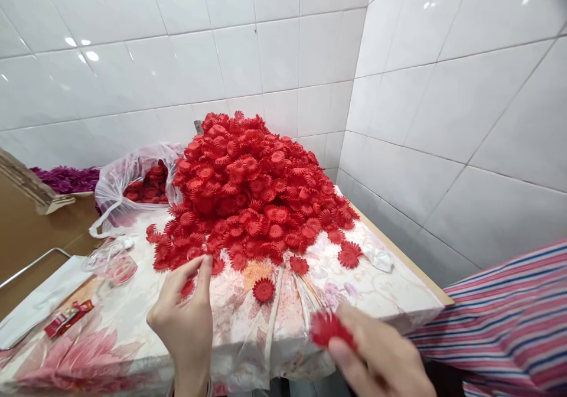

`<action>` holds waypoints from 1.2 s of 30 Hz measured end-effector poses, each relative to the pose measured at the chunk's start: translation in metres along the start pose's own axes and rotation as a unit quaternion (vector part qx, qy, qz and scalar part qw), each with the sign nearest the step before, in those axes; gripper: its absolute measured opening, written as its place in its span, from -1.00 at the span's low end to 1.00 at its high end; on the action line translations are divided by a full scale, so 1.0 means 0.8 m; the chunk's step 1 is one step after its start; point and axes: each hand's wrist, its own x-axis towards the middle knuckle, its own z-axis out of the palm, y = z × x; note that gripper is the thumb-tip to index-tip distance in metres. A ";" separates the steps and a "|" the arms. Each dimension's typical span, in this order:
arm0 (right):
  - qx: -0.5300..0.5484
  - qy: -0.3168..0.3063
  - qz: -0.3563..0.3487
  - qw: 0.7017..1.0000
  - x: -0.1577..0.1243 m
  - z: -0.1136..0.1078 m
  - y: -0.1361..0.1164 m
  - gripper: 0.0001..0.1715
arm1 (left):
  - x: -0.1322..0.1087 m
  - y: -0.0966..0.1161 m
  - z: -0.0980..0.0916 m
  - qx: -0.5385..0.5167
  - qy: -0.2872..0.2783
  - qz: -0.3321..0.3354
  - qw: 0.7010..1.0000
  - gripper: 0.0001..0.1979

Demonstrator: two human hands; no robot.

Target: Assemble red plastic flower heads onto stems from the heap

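Observation:
My right hand (pixel 381 355) is at the lower right, slightly blurred. Its thumb and fingers grip a red artificial flower (pixel 330 329) with fringed petals, just off the table's front edge. My left hand (pixel 186 314) is raised over the table with thumb and fingertips pinched together; what they hold, if anything, is too small to make out. Some red shows in the gap of its curled fingers. A large heap of red artificial flowers (pixel 252 184) rises behind both hands. Between the hands, one loose red flower (pixel 264 290) lies on the floral tablecloth (pixel 239 332), and another (pixel 299 264) lies beyond it.
A clear plastic bag (pixel 115 184) of darker red flowers stands left of the heap. Purple flowers (pixel 68 179) are behind a cardboard box (pixel 66 225). A small clear container (pixel 119 270) and a red wrapper (pixel 68 318) lie at left. Striped cloth (pixel 509 314) hangs at right, near tiled walls.

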 end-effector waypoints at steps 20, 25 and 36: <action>-0.097 -0.100 0.178 0.974 0.018 0.038 0.051 -0.63 | -0.048 -0.016 0.014 -0.014 -0.352 0.143 0.925 -0.83; -0.049 -0.156 0.197 0.967 0.018 0.046 0.040 -0.74 | -0.059 -0.013 0.008 -0.060 -0.350 0.103 0.929 -0.88; 0.328 -0.109 0.374 0.861 0.022 0.055 0.005 -0.77 | -0.088 0.027 -0.018 -0.276 -0.276 -0.039 0.920 -0.96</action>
